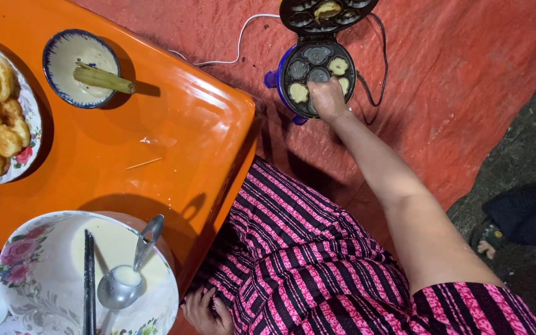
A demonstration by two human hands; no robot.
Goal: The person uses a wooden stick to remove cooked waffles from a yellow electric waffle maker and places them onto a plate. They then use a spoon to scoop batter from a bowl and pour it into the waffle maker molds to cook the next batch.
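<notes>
Head view: right hand (327,98) reaches into the open blue cake maker (317,77) on the red mat (466,93), grip curled over the near moulds; held item, if any, hidden. Small yellow cakes (298,93) sit just left of and beyond the grip. Left hand (208,312) rests on the striped lap, fingers loosely bent, holding nothing, just beside the orange tabletop (175,124) with its batter bowl (44,273).

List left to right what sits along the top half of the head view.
Floral plate of golden fried cakes → small blue-rimmed white bowl with a green stick brush → white power cord → open blue-and-black electric cake maker, right hand resting on its lower plate.
</notes>
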